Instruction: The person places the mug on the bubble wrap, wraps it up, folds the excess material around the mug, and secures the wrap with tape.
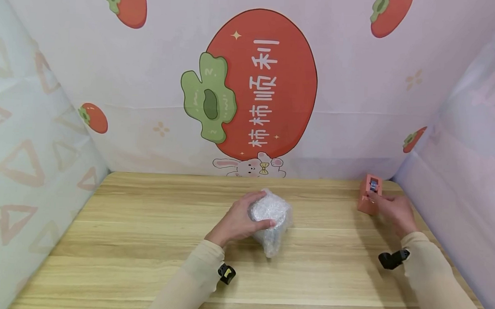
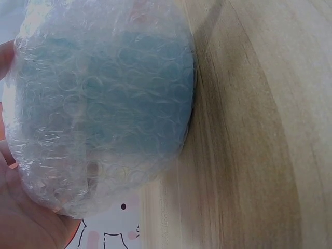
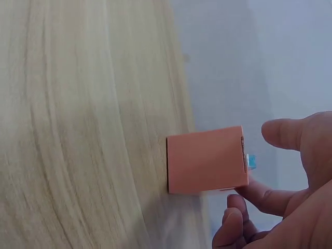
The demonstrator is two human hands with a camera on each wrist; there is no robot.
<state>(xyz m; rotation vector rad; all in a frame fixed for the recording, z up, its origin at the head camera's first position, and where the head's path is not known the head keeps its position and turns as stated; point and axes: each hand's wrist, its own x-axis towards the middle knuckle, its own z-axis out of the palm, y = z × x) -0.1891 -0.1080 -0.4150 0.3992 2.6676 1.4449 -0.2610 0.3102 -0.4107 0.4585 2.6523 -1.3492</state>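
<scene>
A round bundle in clear bubble wrap (image 1: 272,210) sits on the wooden table near the middle, a loose end of wrap trailing toward the front. Its contents look pale blue through the plastic (image 2: 135,88) in the left wrist view. My left hand (image 1: 243,218) grips it from the left, fingers behind it and thumb on its near top. At the far right stands a coral-pink tape dispenser (image 1: 366,202) with a roll of tape on top. My right hand (image 1: 394,212) is at the dispenser's right, thumb and forefinger apart around its taped end (image 3: 252,162).
The wooden table (image 1: 138,232) is walled by printed cloth at the back (image 1: 337,148) and on both sides. The dispenser stands close to the table's back right corner, near the right cloth wall (image 1: 468,171). Small black cameras are strapped to both wrists.
</scene>
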